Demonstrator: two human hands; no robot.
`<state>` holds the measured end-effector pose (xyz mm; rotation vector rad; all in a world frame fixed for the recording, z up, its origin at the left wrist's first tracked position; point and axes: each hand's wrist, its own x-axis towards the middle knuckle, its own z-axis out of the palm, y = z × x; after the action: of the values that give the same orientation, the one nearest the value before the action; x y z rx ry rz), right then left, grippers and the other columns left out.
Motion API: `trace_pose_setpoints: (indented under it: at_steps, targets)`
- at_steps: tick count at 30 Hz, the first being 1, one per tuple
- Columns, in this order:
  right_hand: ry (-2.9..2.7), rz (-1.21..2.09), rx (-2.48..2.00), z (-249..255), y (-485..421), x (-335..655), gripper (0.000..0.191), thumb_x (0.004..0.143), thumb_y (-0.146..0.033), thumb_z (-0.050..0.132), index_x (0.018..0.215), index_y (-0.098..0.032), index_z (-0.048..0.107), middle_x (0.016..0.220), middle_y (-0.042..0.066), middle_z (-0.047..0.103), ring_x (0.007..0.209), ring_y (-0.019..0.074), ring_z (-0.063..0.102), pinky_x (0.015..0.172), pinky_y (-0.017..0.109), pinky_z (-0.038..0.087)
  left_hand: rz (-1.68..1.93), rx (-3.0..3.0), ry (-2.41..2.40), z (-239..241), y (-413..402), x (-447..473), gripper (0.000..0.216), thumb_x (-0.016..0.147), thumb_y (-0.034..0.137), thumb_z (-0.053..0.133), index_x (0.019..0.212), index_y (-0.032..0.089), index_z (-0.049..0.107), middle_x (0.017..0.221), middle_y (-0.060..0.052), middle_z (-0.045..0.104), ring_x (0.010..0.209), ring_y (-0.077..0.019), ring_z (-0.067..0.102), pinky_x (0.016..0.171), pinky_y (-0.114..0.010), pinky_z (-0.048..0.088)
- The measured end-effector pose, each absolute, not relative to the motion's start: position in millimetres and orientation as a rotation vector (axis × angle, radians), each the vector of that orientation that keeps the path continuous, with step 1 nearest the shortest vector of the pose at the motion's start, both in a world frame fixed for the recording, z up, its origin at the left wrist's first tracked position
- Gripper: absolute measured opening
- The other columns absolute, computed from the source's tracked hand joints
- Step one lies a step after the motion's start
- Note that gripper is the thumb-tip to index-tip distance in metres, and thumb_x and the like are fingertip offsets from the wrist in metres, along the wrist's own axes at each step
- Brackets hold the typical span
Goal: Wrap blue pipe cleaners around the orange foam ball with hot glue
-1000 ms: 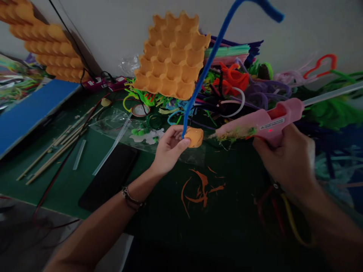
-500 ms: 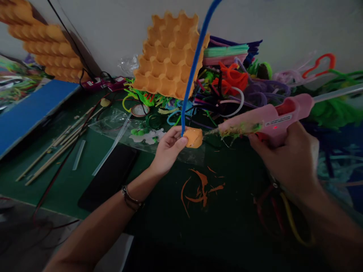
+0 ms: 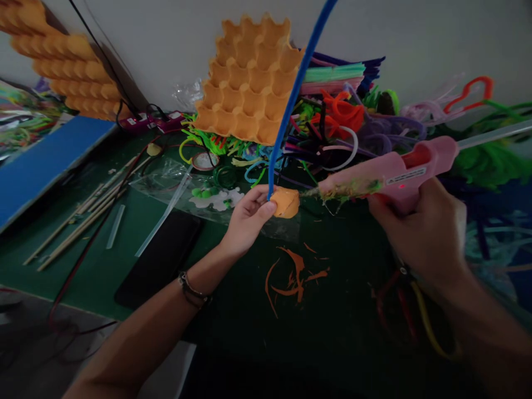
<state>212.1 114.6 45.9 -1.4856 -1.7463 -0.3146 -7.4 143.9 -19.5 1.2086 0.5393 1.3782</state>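
Between thumb and fingers, my left hand (image 3: 251, 218) pinches a small orange egg-carton cup (image 3: 287, 203). A long blue pipe cleaner (image 3: 286, 113) rises from beside the cup at my fingertips, leaning right; how it is joined is hidden. My right hand (image 3: 432, 233) is wrapped around the handle of a pink glue gun (image 3: 374, 174), which has a clear glue stick (image 3: 494, 136) in its back end and stringy green-yellow residue near the nozzle. Its tip is at the right side of the cup; I cannot tell whether they touch.
Orange scraps (image 3: 297, 274) lie on the green table (image 3: 233, 332). Pliers or scissors (image 3: 403, 299) sit under my right hand. A dark phone-like slab (image 3: 160, 257) and wooden sticks (image 3: 89, 213) are leftward. An orange egg tray (image 3: 249, 80) and colourful pipe cleaners (image 3: 341, 113) stand behind.
The orange cup has turned slightly and shifted a little right. The blue pipe cleaner's top leans further right. The glue gun has shifted slightly left and down.
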Motion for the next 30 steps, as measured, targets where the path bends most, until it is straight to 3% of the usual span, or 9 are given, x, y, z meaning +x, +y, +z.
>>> trace_pose_setpoints:
  at_steps: [5, 24, 30]
  targets:
    - [-1.778, -0.293, -1.482, 47.6, 114.4, 211.4, 0.019, 0.066, -0.028, 0.053, 0.064, -0.023, 0.035, 0.045, -0.009, 0.031, 0.035, 0.0071, 0.027, 0.035, 0.021, 0.019, 1.368, 1.180, 0.583, -20.5, 144.7, -8.8, 0.035, 0.071, 0.050, 0.068, 0.091, 0.023, 0.063, 0.084, -0.002, 0.068, 0.074, -0.0149, 0.064, 0.068, -0.028, 0.051]
    - [-1.866, -0.316, -1.412, 45.6, 113.1, 211.5, 0.028, 0.070, -0.024, 0.053, 0.062, -0.024, 0.026, 0.043, -0.011, 0.027, 0.032, 0.0064, 0.024, 0.035, 0.021, 0.018, 1.399, 1.105, 0.587, -19.9, 143.9, -8.2, 0.036, 0.069, 0.053, 0.069, 0.089, 0.024, 0.064, 0.082, -0.001, 0.068, 0.080, -0.0158, 0.063, 0.070, -0.028, 0.051]
    - [-1.860, -0.329, -1.397, 47.6, 113.4, 208.7, 0.026, 0.069, -0.025, 0.051, 0.062, -0.024, 0.027, 0.042, -0.011, 0.027, 0.031, 0.0064, 0.024, 0.032, 0.020, 0.018, 1.410, 1.043, 0.552, -18.6, 145.2, -6.9, 0.034, 0.069, 0.050, 0.070, 0.089, 0.023, 0.066, 0.087, 0.000, 0.068, 0.081, -0.0118, 0.063, 0.075, -0.023, 0.050]
